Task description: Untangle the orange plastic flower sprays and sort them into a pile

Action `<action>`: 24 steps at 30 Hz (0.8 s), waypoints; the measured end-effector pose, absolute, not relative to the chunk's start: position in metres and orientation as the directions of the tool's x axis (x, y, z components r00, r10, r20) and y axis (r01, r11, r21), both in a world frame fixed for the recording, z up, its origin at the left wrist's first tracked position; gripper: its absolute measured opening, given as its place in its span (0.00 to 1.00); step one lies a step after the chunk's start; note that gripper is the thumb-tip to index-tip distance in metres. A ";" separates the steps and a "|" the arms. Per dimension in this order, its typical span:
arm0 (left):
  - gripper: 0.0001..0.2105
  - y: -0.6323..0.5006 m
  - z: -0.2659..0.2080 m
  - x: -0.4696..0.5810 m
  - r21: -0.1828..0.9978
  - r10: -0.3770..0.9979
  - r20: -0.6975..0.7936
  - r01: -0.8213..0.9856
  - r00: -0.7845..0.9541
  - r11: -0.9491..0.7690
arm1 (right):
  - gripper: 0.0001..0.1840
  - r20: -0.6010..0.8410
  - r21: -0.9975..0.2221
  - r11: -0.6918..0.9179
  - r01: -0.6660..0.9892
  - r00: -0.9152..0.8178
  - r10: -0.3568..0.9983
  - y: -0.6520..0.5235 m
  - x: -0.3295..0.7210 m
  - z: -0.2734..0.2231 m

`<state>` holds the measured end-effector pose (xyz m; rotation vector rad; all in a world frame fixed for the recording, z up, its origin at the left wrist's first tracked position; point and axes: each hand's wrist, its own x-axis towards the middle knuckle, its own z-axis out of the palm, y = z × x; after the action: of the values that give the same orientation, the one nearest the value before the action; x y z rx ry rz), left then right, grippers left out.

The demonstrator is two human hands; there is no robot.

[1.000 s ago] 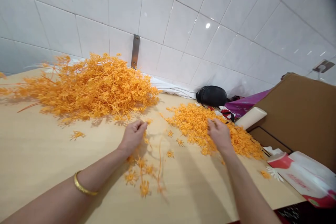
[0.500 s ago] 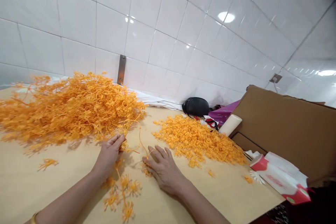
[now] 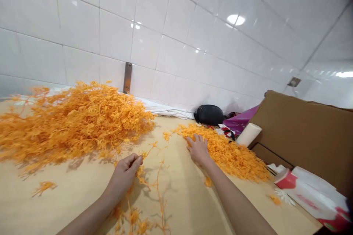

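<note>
In the head view my left hand (image 3: 125,172) is closed, thumb and fingers pinching an orange plastic flower stem (image 3: 150,150). Orange flower heads (image 3: 135,218) and thin bare stems hang from it and lie on the table below. Further right, my right hand (image 3: 199,150) reaches to the near left edge of a pile of loose orange plastic flowers (image 3: 234,159). Its fingers are spread and touch or hover over the pile; I cannot tell which. A big heap of orange flower stems (image 3: 82,121) lies behind my left hand.
A light wooden table (image 3: 187,198) stands against a tiled wall. At the back lie a black case (image 3: 209,114) and a purple bag (image 3: 242,119). On the right are a white roll (image 3: 248,134), a cardboard box (image 3: 303,132) and a red and white tissue pack (image 3: 311,194).
My right hand has left the stem area and moved up and right to the pile of loose flowers. My left hand, still pinching the stem, has shifted slightly right and down.
</note>
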<state>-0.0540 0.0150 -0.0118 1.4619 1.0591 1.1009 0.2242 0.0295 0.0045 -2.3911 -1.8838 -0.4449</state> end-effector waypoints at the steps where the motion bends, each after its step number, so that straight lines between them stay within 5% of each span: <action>1: 0.16 0.015 -0.012 -0.054 0.985 0.970 0.130 0.088 0.206 -0.150 | 0.22 0.280 0.097 -0.248 0.964 0.212 0.936 0.029 0.224 0.004; 5: 0.15 0.015 -0.011 -0.052 0.984 0.965 0.147 0.065 0.215 -0.164 | 0.15 0.412 0.009 -0.205 0.979 0.183 0.893 0.028 0.219 0.002; 9: 0.16 0.014 -0.009 -0.052 0.988 0.964 0.133 0.048 0.228 -0.148 | 0.14 0.568 0.081 -0.059 0.995 0.003 0.823 0.035 0.191 -0.001; 12: 0.15 0.014 -0.009 -0.052 0.987 0.961 0.135 0.051 0.242 -0.152 | 0.16 0.493 0.149 0.154 0.977 -0.208 0.844 0.050 0.162 -0.007; 15: 0.14 0.014 -0.009 -0.052 0.986 0.965 0.135 0.067 0.227 -0.154 | 0.13 0.404 0.112 0.170 0.979 -0.201 0.893 0.067 0.144 -0.010; 18: 0.13 0.014 -0.009 -0.051 0.984 0.970 0.140 0.085 0.196 -0.159 | 0.11 0.515 -0.044 0.086 0.995 -0.052 0.856 0.068 0.139 -0.001; 22: 0.13 0.015 -0.011 -0.050 0.981 0.975 0.145 0.104 0.166 -0.163 | 0.13 0.673 -0.519 0.316 0.794 0.151 0.724 0.031 0.124 0.028; 24: 0.13 0.015 -0.012 -0.050 0.979 0.978 0.145 0.119 0.152 -0.163 | 0.12 0.667 -0.618 0.409 0.671 0.173 0.724 0.004 0.109 0.042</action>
<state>-0.0497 0.0149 -0.0124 1.4849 1.1182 1.1481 0.1094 0.0045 0.0420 -1.2902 -1.5270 0.0588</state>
